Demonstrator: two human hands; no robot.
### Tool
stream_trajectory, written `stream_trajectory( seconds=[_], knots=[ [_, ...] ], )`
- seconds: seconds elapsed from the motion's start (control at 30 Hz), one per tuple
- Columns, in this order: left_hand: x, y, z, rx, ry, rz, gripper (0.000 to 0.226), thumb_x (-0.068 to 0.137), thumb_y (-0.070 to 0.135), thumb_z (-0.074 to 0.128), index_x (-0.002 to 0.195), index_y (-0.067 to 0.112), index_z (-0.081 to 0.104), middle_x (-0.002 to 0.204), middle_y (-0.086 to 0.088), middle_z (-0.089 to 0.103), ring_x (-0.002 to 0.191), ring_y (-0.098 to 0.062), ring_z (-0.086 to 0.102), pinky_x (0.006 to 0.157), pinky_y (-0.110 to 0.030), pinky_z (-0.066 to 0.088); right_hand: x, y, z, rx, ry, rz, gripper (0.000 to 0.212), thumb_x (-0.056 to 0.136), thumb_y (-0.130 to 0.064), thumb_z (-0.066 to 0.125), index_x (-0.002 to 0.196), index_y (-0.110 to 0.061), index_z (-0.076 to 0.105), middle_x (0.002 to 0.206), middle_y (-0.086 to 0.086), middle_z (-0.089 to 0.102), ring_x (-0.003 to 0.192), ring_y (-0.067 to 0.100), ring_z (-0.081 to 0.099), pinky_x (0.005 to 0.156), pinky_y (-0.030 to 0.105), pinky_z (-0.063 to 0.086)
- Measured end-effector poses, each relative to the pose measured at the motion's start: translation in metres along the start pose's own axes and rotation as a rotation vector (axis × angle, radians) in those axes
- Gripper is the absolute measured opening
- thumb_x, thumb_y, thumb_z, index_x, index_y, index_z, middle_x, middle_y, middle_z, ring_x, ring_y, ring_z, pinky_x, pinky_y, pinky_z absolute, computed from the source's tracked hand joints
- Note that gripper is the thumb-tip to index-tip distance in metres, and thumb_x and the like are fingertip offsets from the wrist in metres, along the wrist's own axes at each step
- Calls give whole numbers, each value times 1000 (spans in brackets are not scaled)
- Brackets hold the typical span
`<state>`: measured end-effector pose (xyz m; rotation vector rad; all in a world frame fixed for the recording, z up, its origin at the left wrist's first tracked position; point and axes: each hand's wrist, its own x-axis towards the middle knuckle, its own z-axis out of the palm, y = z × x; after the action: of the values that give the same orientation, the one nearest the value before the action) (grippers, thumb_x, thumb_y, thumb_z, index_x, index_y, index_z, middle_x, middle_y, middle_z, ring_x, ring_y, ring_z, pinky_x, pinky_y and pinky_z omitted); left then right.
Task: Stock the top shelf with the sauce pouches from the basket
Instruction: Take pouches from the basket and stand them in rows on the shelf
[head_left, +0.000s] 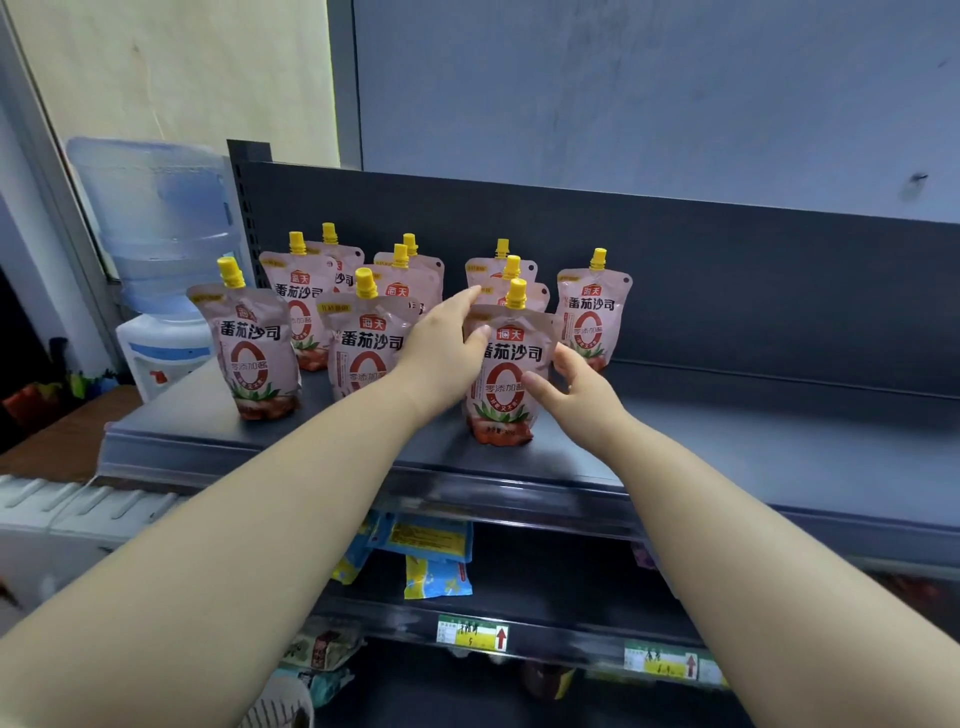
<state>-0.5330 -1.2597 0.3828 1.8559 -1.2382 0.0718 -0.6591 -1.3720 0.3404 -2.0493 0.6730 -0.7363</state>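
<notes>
Several pink sauce pouches with yellow caps stand upright on the dark top shelf (753, 441), in rows at its left half. The front pouch (506, 379) stands near the shelf's front edge. My left hand (447, 348) holds its upper left corner, thumb on the front and fingers reaching behind. My right hand (576, 384) is at the pouch's right side, fingers spread and relaxed, thumb touching its edge. Another pouch (592, 312) stands alone behind on the right. A white basket rim (280, 706) shows at the bottom left.
A water dispenser with a blue bottle (156, 223) stands left of the shelf. The lower shelves hold blue and yellow packets (431, 545) and price tags (472, 631). The right half of the top shelf is bare.
</notes>
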Motion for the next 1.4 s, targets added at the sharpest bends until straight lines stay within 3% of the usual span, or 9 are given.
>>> stream_trajectory(
  seconds=[0.17,0.43,0.63,0.93,1.2,1.4],
  knots=[
    [-30,9,5,54,-22,-74,62,97,19,48,150,19,16,157,-2,20,145,-19,18,114,-35,22,-24,4,-15,-243,33,-42,73,89,-45,55,149,-23,20,155,-3,27,142,18,26,114,41,29],
    [-100,21,10,383,-159,-100,64,97,34,42,151,25,9,159,-1,11,146,-19,9,119,-39,16,-91,-2,-24,-617,-86,-206,73,92,-53,43,151,-22,13,159,-6,6,146,11,1,119,33,10],
    [-169,20,16,594,-262,-123,62,98,42,35,151,27,6,160,1,6,147,-17,3,118,-36,7,-147,8,-3,-686,-185,-291,73,93,-55,39,151,-20,11,159,-3,4,147,13,-3,119,31,4],
    [-261,-16,-5,668,-360,-288,61,98,44,34,151,26,8,159,-1,10,147,-19,5,119,-37,10,-195,11,68,-728,-421,-376,73,94,-57,34,151,-21,6,159,-2,-2,147,15,-6,119,33,2],
    [-335,-90,-43,741,-414,-426,60,97,43,34,151,25,12,159,-3,12,146,-19,8,118,-36,6,-209,16,163,-708,-626,-418,73,93,-57,34,151,-20,8,160,-1,1,147,16,-4,119,35,3],
    [-391,-176,-84,715,-480,-561,60,97,43,34,150,27,11,159,-2,13,146,-19,9,119,-36,6,-217,25,250,-734,-726,-300,73,94,-57,32,151,-21,5,160,0,-1,147,16,-6,119,35,0]
  ],
)
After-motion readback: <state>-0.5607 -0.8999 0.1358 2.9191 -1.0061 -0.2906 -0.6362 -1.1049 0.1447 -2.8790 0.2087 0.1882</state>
